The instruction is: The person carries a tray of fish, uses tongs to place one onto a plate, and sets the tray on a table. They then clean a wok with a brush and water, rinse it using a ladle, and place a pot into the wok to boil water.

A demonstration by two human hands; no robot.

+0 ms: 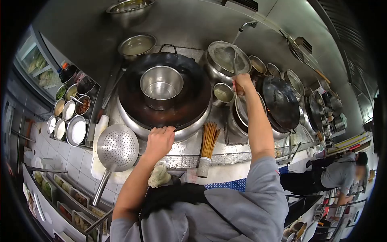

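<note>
My left hand (160,142) is closed on the near rim of a large dark wok (133,107), by its handle. A steel pot (161,82) stands inside that wok. Further right, my right hand (243,83) grips the wooden handle of a ladle (235,62), whose bowl rests at a wide water-filled pot (221,58). A tap (247,25) runs water into this pot. A bamboo brush (209,139) lies between my forearms. To the left of my left hand is a perforated steel skimmer (118,147).
Seasoning bowls (76,130) stand at the left. Another dark wok (281,105) sits at the right, near small pots (223,93). Food trays (64,183) are at lower left. Another person (342,171) stands at the far right.
</note>
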